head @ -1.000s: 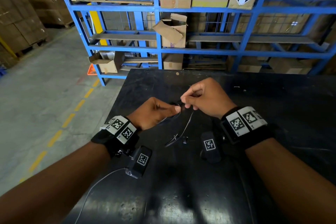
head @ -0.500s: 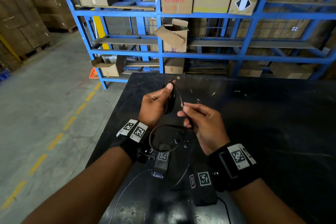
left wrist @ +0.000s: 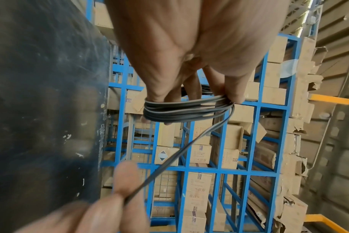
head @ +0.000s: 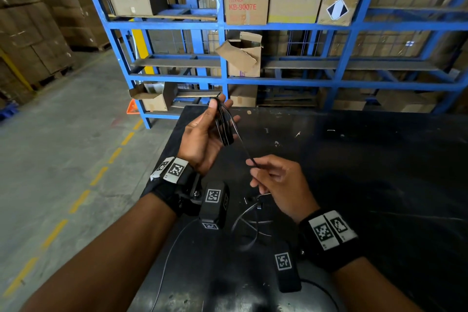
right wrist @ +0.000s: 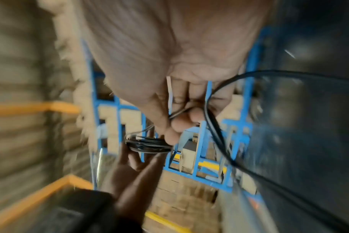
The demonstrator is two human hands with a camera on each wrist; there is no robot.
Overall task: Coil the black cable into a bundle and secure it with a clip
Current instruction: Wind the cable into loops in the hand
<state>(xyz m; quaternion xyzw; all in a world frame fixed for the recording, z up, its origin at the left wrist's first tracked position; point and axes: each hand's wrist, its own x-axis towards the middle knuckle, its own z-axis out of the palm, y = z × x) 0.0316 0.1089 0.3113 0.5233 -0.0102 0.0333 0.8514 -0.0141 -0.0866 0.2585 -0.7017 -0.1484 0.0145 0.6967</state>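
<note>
The black cable (head: 224, 125) is wound in several turns round the fingers of my left hand (head: 206, 134), which is raised palm-up over the far left of the black table (head: 367, 164). Its thumb presses the coil (left wrist: 185, 110) against the fingers. One strand (left wrist: 191, 145) runs down from the coil to my right hand (head: 274, 181), which pinches it between thumb and forefinger (right wrist: 179, 124). The rest of the cable (head: 247, 227) lies in loose loops on the table below the hands. A small black piece (head: 259, 206) lies beside those loops; I cannot tell whether it is the clip.
A blue steel rack (head: 278, 25) loaded with cardboard boxes (head: 247, 1) stands just behind the table. The table's left edge (head: 164, 159) drops to a concrete floor (head: 63, 159) with a dashed yellow line. Stacked cartons (head: 30, 23) stand at the far left.
My left hand has risen from low over the table and turned palm-up, with the coil now round its fingers. My right hand has dropped back toward me, drawing a strand taut.
</note>
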